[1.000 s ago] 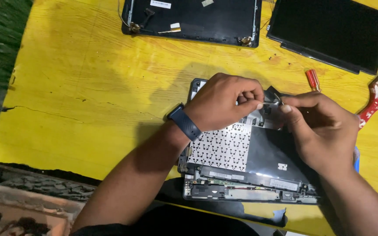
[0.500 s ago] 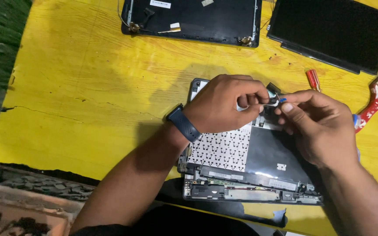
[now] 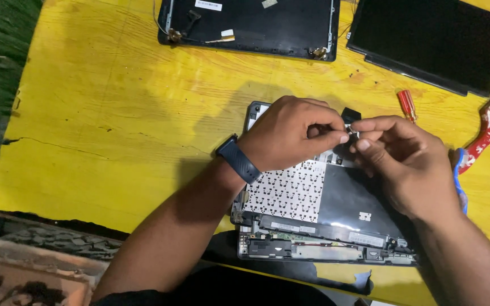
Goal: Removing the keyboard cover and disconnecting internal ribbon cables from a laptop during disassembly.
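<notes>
Both hands pinch one small metallic part [image 3: 349,134] above the opened laptop base [image 3: 319,226]: left hand [image 3: 290,136] fingertips closed on it, right hand [image 3: 404,164] thumb and forefinger gripping its other end. Risk: a slipping pinch could drop it into the chassis. Nearby: red screwdriver [image 3: 406,105], screen panel [image 3: 432,42], back cover [image 3: 250,22], yellow table [image 3: 97,113].

Bare forearms, dark blue wristband [image 3: 238,159] on left wrist
</notes>
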